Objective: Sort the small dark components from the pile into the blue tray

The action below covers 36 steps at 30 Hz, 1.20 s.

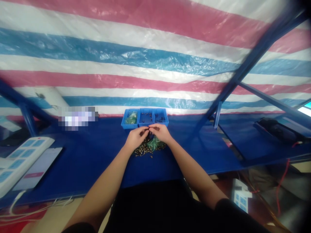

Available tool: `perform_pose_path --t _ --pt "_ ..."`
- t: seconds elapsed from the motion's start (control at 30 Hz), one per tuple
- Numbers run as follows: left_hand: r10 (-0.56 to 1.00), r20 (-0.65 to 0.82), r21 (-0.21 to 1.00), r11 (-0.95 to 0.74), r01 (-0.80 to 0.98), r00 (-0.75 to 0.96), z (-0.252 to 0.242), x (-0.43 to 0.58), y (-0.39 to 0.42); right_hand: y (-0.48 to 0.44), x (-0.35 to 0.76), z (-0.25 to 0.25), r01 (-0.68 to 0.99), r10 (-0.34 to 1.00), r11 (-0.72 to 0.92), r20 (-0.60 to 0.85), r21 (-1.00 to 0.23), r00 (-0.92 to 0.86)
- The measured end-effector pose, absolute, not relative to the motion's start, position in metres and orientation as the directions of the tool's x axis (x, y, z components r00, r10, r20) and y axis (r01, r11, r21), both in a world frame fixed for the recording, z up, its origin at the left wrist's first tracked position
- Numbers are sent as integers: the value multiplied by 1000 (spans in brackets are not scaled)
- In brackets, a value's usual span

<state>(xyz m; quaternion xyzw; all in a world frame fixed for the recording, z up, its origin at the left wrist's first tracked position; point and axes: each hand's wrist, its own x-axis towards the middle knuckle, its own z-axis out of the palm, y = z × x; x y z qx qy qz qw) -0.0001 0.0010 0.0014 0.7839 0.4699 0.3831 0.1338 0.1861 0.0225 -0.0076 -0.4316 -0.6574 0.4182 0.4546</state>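
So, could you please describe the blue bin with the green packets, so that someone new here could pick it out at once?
Start at the long blue-covered table, where the left hand and right hand meet. Just beyond them stand three blue bins side by side; the one you want is the leftmost, the only one holding green packets, while its neighbours hold small dark parts.

Three-compartment tray [145,118] sitting at the far edge of the table [97,168]
Small parts [141,150] lying heaped just before the tray, power strip [24,161] and screen device [40,168] lying side by side well left, black object [277,127] lying well right
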Motion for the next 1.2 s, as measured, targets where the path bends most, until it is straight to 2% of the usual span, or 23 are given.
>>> perform_pose_path --t 0.13,0.23,0.3,0.33,0.4,0.47,0.57,0.9,1.1,1.2 --pt "835 474 584 -536 610 281 1 2 1 22 181 -8 46 955 191 175 -981 -238" --pt "825 494 558 -543 627 275 1 2 3 21 183 -6 124 953 233 201 -965 -228" --pt "826 504 547 -531 647 252 0 0 4 19 188 -2 287 922 357 288 -889 -257" --pt "831 505 551 -517 655 231 0 -1 4 18 190 0 385 884 443 324 -810 -336" --pt "845 499 566 -487 665 194 0 -2 4 16 193 4 506 796 576 299 -642 -527" --pt "851 492 572 -474 670 182 0 -2 4 14 193 5 545 748 634 256 -548 -613" --pt "854 484 569 -474 672 192 -1 -2 3 13 190 4 575 743 642 228 -508 -629" --pt "854 480 569 -476 671 200 0 -1 2 15 190 0 564 747 625 205 -540 -632" --pt "851 483 564 -481 671 205 0 -1 2 13 189 0 476 786 526 189 -705 -589" --pt "855 474 567 -480 670 211 0 -1 2 13 189 -1 452 813 508 235 -733 -532"
